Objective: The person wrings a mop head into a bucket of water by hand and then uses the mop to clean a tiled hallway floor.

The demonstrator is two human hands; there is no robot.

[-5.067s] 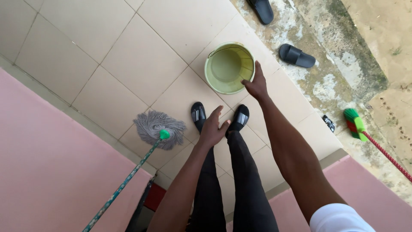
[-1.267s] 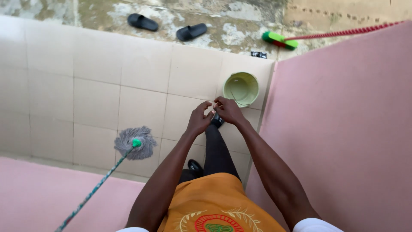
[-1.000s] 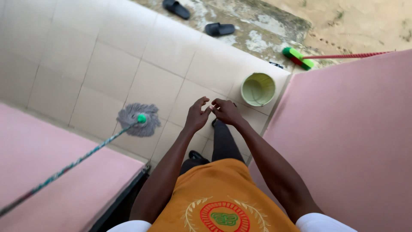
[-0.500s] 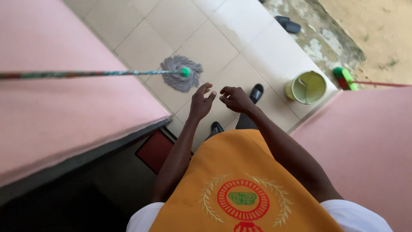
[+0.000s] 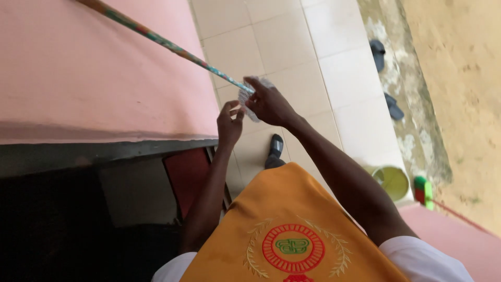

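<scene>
Soft, even daylight fills the right and upper parts of the frame; the tiles point(image 5: 292, 42) and the sandy ground point(image 5: 459, 78) at right are bright and slightly washed out, with no hard shadows. The lower left corner falls into near-black shade under the pink wall point(image 5: 94, 78), where no detail can be read. The right hand point(image 5: 269, 102), left hand point(image 5: 228, 124) and mop head point(image 5: 249, 96) at upper centre are smeared by motion blur, edges soft. The bucket point(image 5: 392, 180) at right is blurred too. The mop handle point(image 5: 156, 37) looks fairly sharp. The orange cloth point(image 5: 292, 224) at bottom reads clearly.
</scene>
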